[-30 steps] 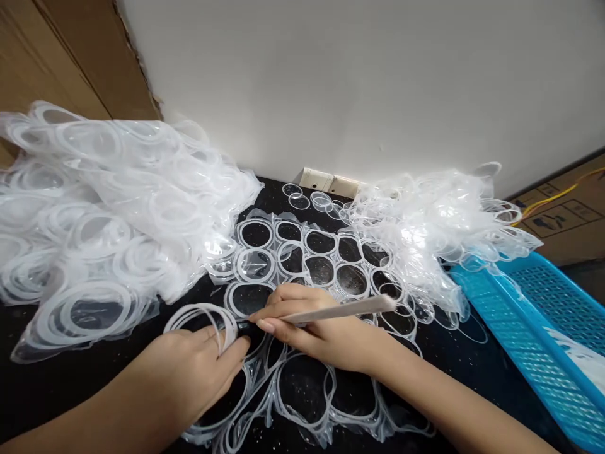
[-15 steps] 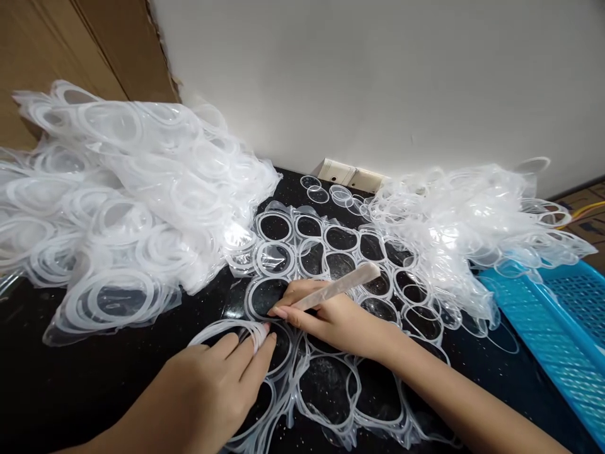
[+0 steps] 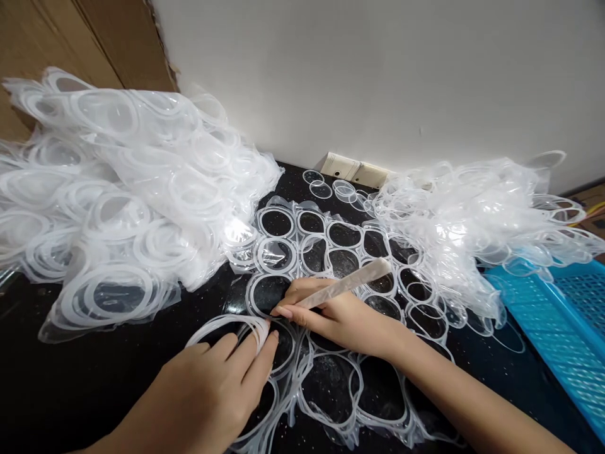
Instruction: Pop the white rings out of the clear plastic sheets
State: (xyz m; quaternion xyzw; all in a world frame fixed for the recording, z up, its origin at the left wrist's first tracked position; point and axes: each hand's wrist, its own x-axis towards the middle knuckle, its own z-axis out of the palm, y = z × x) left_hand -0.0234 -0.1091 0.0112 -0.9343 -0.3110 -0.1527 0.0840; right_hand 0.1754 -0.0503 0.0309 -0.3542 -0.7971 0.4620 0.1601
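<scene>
A layered sheet of clear plastic rings [image 3: 273, 255] lies flat on the black speckled tabletop. My left hand [image 3: 220, 378] is closed around a bundle of white translucent rings [image 3: 227, 323] at the sheet's near left edge, its fingertips pressing beside one ring. My right hand [image 3: 335, 318] grips a flat, pale strip-like tool [image 3: 347, 284] like a pen. The tool's back end points up and right; its working tip is hidden by my fingers. Both hands' fingertips nearly meet at the rim of the same ring.
A tall heap of bagged rings [image 3: 142, 189] stands at the left, near a cardboard box [image 3: 85, 44]. Another pile of clear ring film [image 3: 463, 221] lies at the right, partly over a blue plastic basket [image 3: 543, 328]. Loose discs [image 3: 321, 189] and a socket plate [image 3: 340, 166] are by the wall.
The view has shifted slightly. Both hands keep nearly the same place and hold, with the tool at about the same slant.
</scene>
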